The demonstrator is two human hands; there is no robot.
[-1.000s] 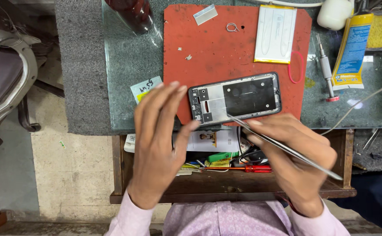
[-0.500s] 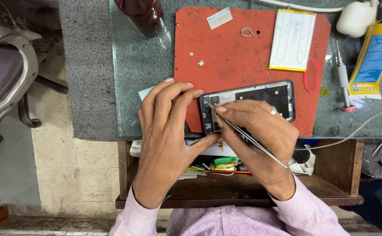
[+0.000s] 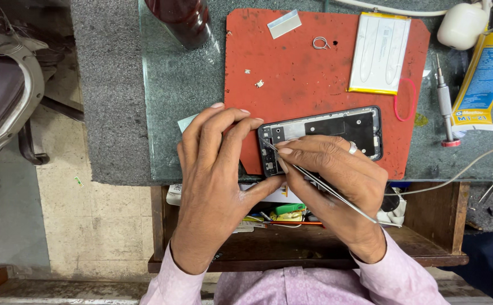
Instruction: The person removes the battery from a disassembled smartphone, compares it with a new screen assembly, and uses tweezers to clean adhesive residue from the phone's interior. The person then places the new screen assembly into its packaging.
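Head view: a glass-topped grey bench (image 3: 116, 113) carries a red mat (image 3: 314, 73), with an open drawer (image 3: 438, 226) below its near edge. The left hand (image 3: 215, 169) lies palm down, fingers curled over the left end of the phone (image 3: 336, 133), steadying it. The right hand (image 3: 336, 175) pinches tweezers (image 3: 325, 186), tips at the phone's left end. The phone lies opened on the mat's near edge, long axis left to right, slightly tilted. A battery (image 3: 379, 53) lies beyond.
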